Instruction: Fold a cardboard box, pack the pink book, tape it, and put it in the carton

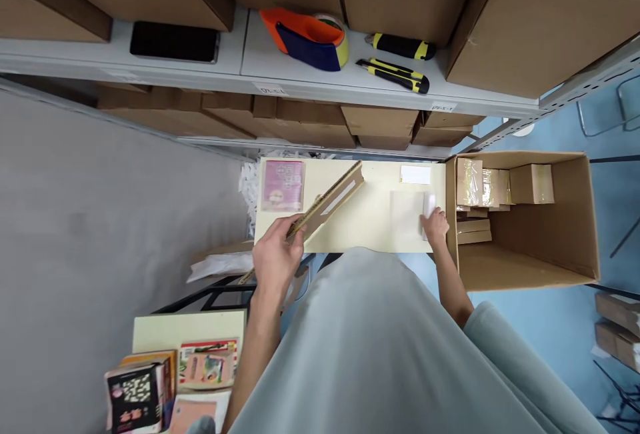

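Cardboard [329, 204] slants over the bench [375, 227], pinched in the left hand [277, 257], perhaps so its labelled face is free. The right hand [435, 226] touches the sheet [406, 213] near the box [530, 264], maybe to steady it; whether it grips, one cannot tell.

On the cream tabletop [370, 221], a white label [415, 175] and a translucent sheet [406, 213] lie near the open carton [530, 242], a purple booklet [283, 185] well apart from it. On the grey shelf [110, 53], two cutters [400, 46] lie nearer the carton than a tape dispenser [310, 46] and a phone [175, 42].
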Available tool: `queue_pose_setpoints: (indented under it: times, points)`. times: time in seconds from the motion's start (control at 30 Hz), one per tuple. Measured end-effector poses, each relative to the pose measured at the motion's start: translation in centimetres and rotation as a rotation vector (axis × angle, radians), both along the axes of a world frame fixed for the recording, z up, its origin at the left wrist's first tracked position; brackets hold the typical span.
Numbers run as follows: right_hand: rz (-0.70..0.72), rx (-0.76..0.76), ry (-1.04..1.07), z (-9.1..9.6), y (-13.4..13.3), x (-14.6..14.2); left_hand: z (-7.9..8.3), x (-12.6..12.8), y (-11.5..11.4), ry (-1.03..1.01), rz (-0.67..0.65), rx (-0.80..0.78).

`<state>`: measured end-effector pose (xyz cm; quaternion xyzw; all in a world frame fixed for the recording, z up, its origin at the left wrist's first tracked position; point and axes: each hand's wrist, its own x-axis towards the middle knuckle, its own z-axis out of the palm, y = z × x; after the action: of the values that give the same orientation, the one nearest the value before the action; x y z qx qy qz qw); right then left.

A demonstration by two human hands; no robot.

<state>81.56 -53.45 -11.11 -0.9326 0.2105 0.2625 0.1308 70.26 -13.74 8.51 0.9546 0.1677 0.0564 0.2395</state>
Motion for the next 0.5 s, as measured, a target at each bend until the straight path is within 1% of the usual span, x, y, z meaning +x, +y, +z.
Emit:
queue_pose_setpoints:
  times: [0.1, 0.17, 0.2, 0.27, 0.33, 0.37, 0.4, 0.43, 0.5]
  points:
    - [-0.048, -0.024, -0.056, 1.6, -2.7, 0.5, -0.6, 1.0, -0.2, 0.036, -0.116, -0.031]
    - [-0.068, 0.04, -0.137, 3.0, -3.1, 0.7, -1.1, 1.8, -0.2, 0.062, -0.225, -0.076]
    - [-0.065, 0.117, -0.187, 3.9, -2.9, 0.7, -1.3, 2.2, -0.1, 0.074, -0.283, -0.099]
    - [-0.043, 0.37, -0.272, 6.1, -1.7, 0.7, -1.9, 3.0, 0.1, 0.1, -0.393, -0.134]
    - [-0.015, 0.663, -0.327, 8.7, 0.4, 0.6, -2.5, 3.9, 0.4, 0.12, -0.482, -0.136]
    - [0.007, 0.774, -0.354, 10.0, 1.7, 0.5, -2.9, 4.2, 0.6, 0.125, -0.517, -0.125]
    - [0.043, 0.838, -0.384, 11.4, 3.0, 0.5, -3.2, 4.5, 0.7, 0.128, -0.546, -0.108]
    - [0.093, 0.856, -0.412, 12.7, 4.4, 0.4, -3.5, 4.8, 0.9, 0.126, -0.569, -0.089]
    - [0.215, 0.803, -0.444, 14.9, 6.9, 0.4, -3.9, 4.9, 1.0, 0.113, -0.601, -0.057]
